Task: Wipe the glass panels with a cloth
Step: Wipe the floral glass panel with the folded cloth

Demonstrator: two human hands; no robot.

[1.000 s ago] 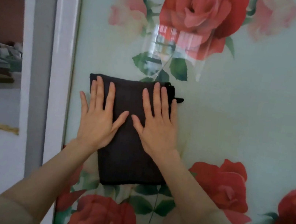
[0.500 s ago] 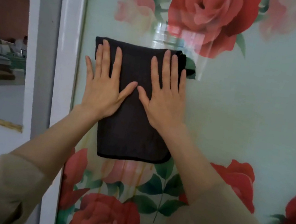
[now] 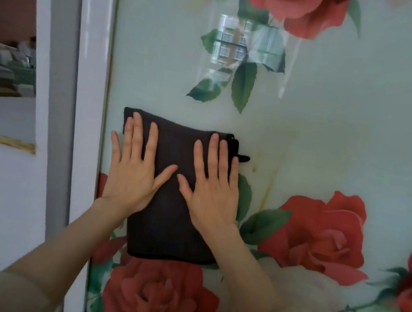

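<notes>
Cloth point(image 3: 173, 204): dark, folded into a rectangle, pressed flat against the glass panel point(image 3: 336, 138) near its left edge, at mid height; small tab poking out at the top right corner.
Left hand point(image 3: 134, 172): palm flat on the cloth's left part, grip apart with fingers spread and pointing up; little finger past the cloth's left edge, on bare glass.
Right hand point(image 3: 212, 183): palm flat on the cloth's right part, grip apart, fingertips just below the cloth's top edge; thumb close to the left thumb.
Panel left edge: just beside the left hand, meeting a white door frame point(image 3: 87, 84).
Open room: wide bare glass to the right and above, printed with red roses point(image 3: 321, 232) and green leaves point(image 3: 242, 83); little room to the left.
Sleeves: beige, at the bottom corners.
</notes>
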